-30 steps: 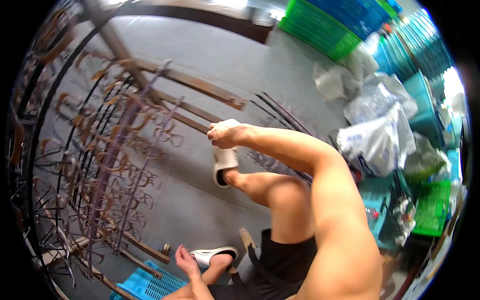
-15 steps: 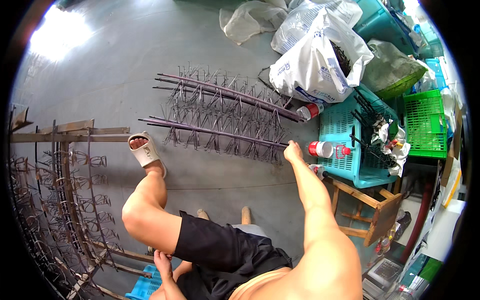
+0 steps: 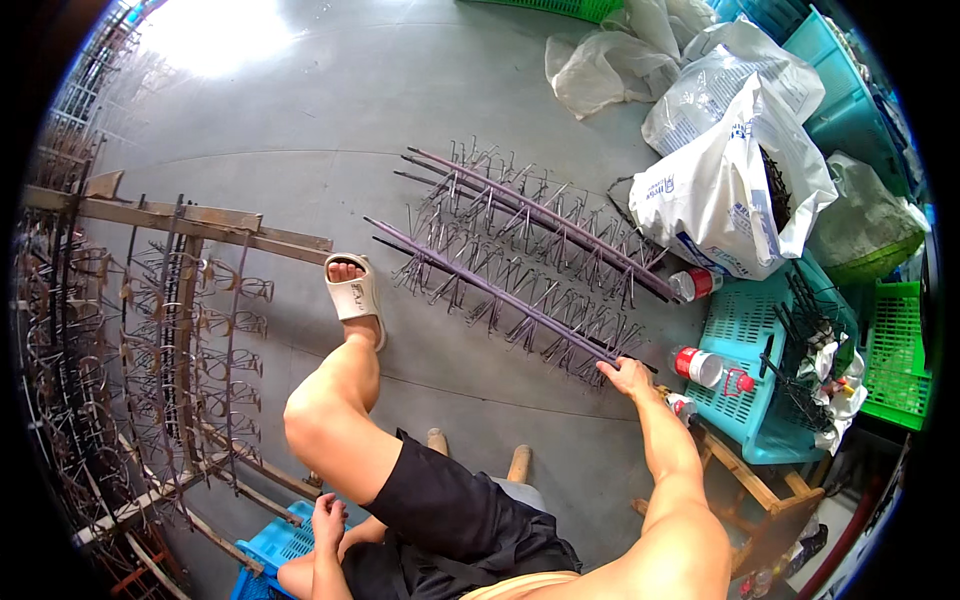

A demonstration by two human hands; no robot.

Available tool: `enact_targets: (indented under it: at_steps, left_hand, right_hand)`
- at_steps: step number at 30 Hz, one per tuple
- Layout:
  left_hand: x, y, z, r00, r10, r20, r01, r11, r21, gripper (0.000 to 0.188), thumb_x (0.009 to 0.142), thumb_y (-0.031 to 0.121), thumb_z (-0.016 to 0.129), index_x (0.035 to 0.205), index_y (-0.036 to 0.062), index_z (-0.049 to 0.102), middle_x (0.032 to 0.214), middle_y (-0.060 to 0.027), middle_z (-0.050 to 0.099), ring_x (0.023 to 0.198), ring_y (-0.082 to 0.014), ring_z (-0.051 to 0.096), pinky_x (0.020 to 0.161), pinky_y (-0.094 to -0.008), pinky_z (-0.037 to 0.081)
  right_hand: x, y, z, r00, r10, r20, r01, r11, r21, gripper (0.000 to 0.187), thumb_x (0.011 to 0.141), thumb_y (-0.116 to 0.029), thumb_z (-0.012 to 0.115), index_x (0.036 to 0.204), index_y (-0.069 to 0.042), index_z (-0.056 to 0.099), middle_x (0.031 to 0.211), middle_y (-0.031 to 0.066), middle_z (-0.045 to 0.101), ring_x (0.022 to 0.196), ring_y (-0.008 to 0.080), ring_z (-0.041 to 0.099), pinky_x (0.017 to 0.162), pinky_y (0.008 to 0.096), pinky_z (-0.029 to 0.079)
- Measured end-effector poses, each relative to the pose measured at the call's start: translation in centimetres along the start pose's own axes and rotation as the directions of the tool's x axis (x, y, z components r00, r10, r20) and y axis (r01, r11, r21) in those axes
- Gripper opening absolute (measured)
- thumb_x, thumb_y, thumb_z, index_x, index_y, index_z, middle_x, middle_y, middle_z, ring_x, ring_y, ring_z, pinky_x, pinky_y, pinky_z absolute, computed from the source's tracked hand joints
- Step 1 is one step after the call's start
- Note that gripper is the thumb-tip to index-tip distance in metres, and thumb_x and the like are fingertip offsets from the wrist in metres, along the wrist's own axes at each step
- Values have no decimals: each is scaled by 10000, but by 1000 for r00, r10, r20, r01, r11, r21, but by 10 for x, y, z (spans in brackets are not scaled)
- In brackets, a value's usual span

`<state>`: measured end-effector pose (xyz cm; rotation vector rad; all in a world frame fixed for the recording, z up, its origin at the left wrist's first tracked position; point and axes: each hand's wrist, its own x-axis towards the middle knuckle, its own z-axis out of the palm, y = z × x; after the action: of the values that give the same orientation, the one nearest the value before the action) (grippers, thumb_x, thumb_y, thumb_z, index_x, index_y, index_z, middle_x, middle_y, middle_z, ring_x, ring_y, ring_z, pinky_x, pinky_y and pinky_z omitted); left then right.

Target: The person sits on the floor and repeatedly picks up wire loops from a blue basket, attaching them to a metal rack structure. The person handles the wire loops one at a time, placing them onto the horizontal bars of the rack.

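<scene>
My right hand (image 3: 628,376) reaches out and is closed round the near right end of a purple rod (image 3: 490,285) set with many thin metal hooks. A dark tip shows just past my fingers. The rod lies low over the grey floor, beside another pair of hooked rods (image 3: 545,215) farther off. My left hand (image 3: 328,520) rests by my left thigh, fingers curled, with nothing visible in it. My raised left leg ends in a pale slide sandal (image 3: 355,303) by a rack's wooden beam.
Wooden racks (image 3: 195,330) hung with wire-like frames stand at left. On the right are a white plastic bag (image 3: 725,195), a turquoise basket (image 3: 735,315), a green crate (image 3: 895,350), red-labelled bottles (image 3: 697,367) and a wooden stool (image 3: 775,520). A blue crate (image 3: 280,545) sits low at left.
The view has shifted, so the scene sits farther right and lower. My right hand stays at the rod's end, with the dark tip now showing beyond my fingers. My left hand stays by my thigh.
</scene>
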<state>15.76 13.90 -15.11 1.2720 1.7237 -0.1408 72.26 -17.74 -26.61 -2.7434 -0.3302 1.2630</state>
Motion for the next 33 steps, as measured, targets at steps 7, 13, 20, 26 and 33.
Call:
enact_targets:
  at_steps: [7,13,20,26,33]
  left_hand:
    - [-18,19,-3,984,176,-21,-177,984,-23,305,870,128,561,1132,-15,499,889,-95,605,703,-149,588,585,-258,479]
    - [-32,-4,-1,993,104,-58,-106,994,-18,277,868,135,554,1105,-4,517,863,-92,629,660,-134,598,567,-242,480]
    - [-29,-3,12,992,105,-66,-109,992,-63,328,844,145,571,1114,-35,525,872,-116,633,723,-157,615,642,-284,509]
    - [-5,-29,11,970,203,-135,-195,978,73,367,827,262,611,1096,15,573,922,-105,666,777,-164,637,693,-293,510]
    - [9,-74,11,988,140,-65,-145,986,-79,387,822,298,618,1106,38,587,915,-98,671,749,-133,632,641,-291,502]
  right_hand:
    - [-18,-9,-5,940,-115,-321,120,993,-6,600,736,-663,542,729,-77,669,720,197,633,735,390,622,645,468,469]
    - [-35,-17,-4,922,-61,-383,89,994,56,566,754,-622,548,707,-68,655,691,192,617,742,390,610,659,447,461]
    - [-28,-28,-28,920,-97,-379,141,986,90,563,742,-617,549,737,-67,671,753,209,627,778,382,617,685,447,467]
    - [-9,-24,-14,881,-53,-470,140,978,152,566,754,-563,579,694,-2,633,744,212,628,726,394,610,632,485,446]
    - [-55,-22,-11,715,-358,-601,179,924,-338,356,872,-406,541,696,-117,650,618,56,591,466,211,518,418,349,409]
